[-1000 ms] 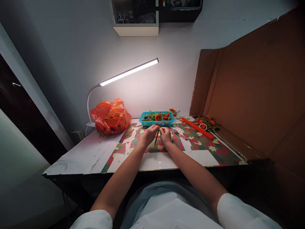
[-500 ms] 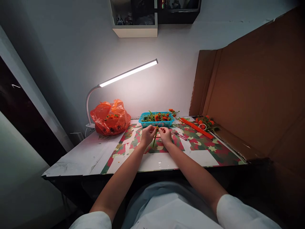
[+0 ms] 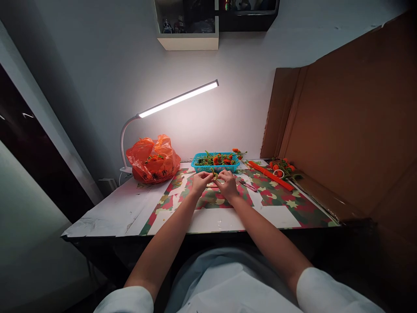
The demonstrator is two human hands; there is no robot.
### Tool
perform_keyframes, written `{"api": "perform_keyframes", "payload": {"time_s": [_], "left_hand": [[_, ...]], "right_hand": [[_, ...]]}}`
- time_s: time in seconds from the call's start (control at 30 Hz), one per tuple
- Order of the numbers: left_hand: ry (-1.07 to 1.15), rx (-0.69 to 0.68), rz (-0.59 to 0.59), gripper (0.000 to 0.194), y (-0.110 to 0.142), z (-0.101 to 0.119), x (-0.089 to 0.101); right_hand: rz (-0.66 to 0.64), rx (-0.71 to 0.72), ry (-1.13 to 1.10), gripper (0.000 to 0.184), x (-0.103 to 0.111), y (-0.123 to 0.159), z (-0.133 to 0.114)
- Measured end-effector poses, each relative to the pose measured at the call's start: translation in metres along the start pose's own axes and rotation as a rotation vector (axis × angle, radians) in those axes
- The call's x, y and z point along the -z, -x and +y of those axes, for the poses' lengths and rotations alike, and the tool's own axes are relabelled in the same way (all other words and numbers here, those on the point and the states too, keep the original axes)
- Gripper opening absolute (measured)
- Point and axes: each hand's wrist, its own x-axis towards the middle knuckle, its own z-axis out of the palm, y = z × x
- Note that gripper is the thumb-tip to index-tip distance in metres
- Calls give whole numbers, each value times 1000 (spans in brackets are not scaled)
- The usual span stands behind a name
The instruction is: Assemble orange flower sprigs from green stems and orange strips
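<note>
In front of the blue basket [image 3: 197,167], a thin green stem [image 3: 214,174] is held between my two hands, its upper part bent or curled. My left hand [image 3: 200,182] pinches it from the left. From the right, my right hand [image 3: 227,185] has its fingers closed on the same stem. Fingers cover much of the stem, so its ends cannot be made out. Orange flowers [image 3: 227,160] on green stems fill the basket just beyond my fingertips. To the right of my right hand lies a pair of pink-handled scissors [image 3: 248,186].
An orange plastic bag [image 3: 153,163] with flowers stands at left beside a lit clamp lamp [image 3: 179,99]. At right lie a long red strip [image 3: 270,176], a white ring [image 3: 278,174] and more orange flowers [image 3: 282,165]. A cardboard panel [image 3: 342,130] borders the table's right side.
The stem hung down straight between my hands before; now it is bent up at my fingertips. My right hand has turned inward. The camera view has shifted slightly.
</note>
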Motion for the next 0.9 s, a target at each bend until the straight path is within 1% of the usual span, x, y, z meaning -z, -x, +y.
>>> {"api": "perform_keyframes", "payload": {"time_s": [0.13,0.27,0.33,0.4,0.5,0.6,0.73,0.8,0.9], "left_hand": [[-78,-25,-73,32,2,1,0],[-159,-37,-93,26,2,-2,1],[-182,-46,-98,24,1,-3,1],[-192,-58,-95,23,1,-3,1],[-193,-58,-96,21,2,-2,0],[-184,-60,-91,20,2,-2,-1],[-138,-58,-61,22,2,-3,-2],[-134,-52,-65,22,2,-3,-2],[-155,-62,-79,21,2,-3,-2]], "right_hand": [[-27,26,53,25,5,-3,6],[-75,30,81,30,10,-7,8],[-100,-19,61,31,11,-9,8],[-119,-99,30,32,11,-11,10],[-122,-190,-7,34,10,-13,13],[-103,-234,-49,34,7,-14,16],[-76,-290,-191,34,3,-14,21],[-86,-327,-250,31,1,-15,24],[-92,-359,-265,24,-1,-15,26]]}}
